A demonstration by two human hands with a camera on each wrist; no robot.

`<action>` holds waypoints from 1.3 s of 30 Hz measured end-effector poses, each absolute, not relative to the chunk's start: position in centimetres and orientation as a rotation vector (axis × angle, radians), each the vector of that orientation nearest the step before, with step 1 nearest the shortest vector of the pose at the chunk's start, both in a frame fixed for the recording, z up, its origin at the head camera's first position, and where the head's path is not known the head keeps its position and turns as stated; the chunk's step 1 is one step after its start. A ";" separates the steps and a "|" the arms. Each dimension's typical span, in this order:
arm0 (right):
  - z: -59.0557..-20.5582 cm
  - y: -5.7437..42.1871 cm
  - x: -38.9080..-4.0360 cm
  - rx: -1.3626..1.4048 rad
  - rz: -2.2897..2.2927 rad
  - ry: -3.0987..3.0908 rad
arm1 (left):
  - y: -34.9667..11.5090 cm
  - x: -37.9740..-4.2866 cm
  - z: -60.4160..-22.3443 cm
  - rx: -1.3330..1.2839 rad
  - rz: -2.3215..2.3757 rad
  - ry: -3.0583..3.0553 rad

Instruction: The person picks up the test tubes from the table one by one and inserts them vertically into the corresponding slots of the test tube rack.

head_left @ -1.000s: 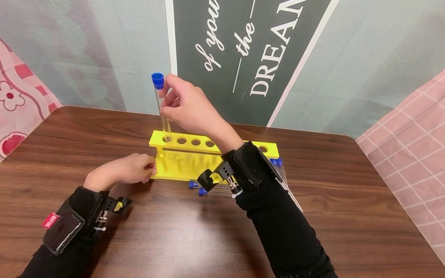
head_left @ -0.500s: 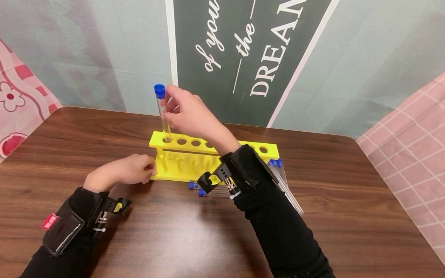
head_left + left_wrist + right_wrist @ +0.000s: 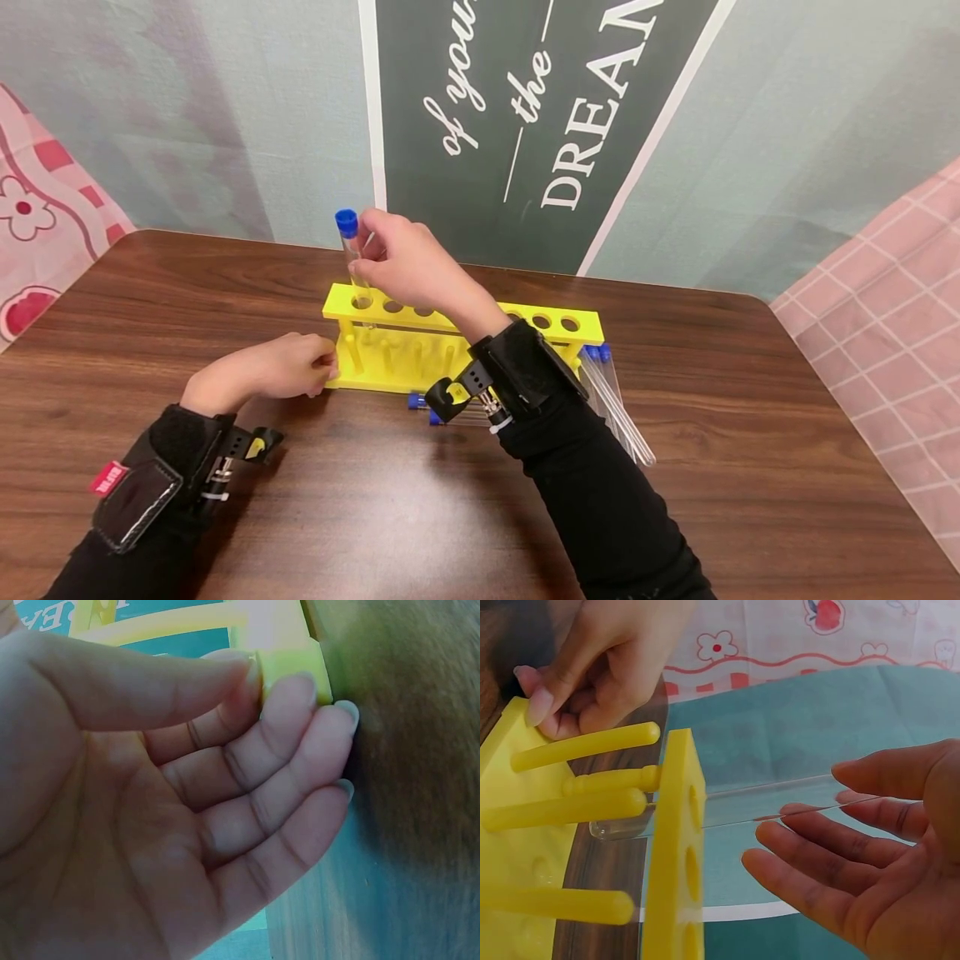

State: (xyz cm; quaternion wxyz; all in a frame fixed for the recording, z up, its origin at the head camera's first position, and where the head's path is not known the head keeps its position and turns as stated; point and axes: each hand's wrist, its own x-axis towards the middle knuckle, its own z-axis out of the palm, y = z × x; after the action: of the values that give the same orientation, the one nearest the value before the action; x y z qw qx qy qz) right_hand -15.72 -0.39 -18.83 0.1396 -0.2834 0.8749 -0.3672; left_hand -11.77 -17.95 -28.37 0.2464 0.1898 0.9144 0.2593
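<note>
A yellow test tube rack (image 3: 390, 382) stands on the table, its top bar lined with round holes. My left hand (image 3: 288, 367) pinches the left end of its base between thumb and fingers; the left wrist view shows the fingertips (image 3: 304, 686) against that corner. Above the rack, my right hand (image 3: 412, 258) holds a clear test tube (image 3: 352, 248) with a blue cap between thumb and fingers. The tube sits upright, slightly tilted, in the leftmost hole. In the right wrist view, the tube's rounded bottom (image 3: 619, 827) is below the top bar, beside the pegs (image 3: 570, 810) and apart from the base.
More blue-capped tubes (image 3: 480, 414) lie flat in front of the rack, partly hidden by my right wrist. Several others (image 3: 622, 417) lie at its right end. Behind the wooden table (image 3: 337, 500) hangs a printed cloth (image 3: 675, 192).
My right hand has moved down with the test tube, whose bottom has gone from the level of the leftmost hole to below the top bar. The left hand has stayed in place.
</note>
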 end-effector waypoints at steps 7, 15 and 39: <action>-19.6 -0.4 -16.2 -0.832 -0.971 2.601 | -18.0 -11.8 -28.3 0.510 0.700 2.485; -20.4 -0.6 -16.4 -0.828 -0.945 2.633 | -18.0 -11.8 -28.1 0.501 0.704 2.479; -20.6 -0.2 -16.5 -0.833 -0.947 2.559 | -17.9 -11.9 -28.3 0.510 0.698 2.484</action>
State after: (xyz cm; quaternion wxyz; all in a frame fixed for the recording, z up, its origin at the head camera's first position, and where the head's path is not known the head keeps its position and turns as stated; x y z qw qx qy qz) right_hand -16.48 -0.22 -20.58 0.1438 -0.2890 0.8877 -0.3284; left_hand -11.93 -17.92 -28.31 0.2529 0.1874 0.9138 0.2568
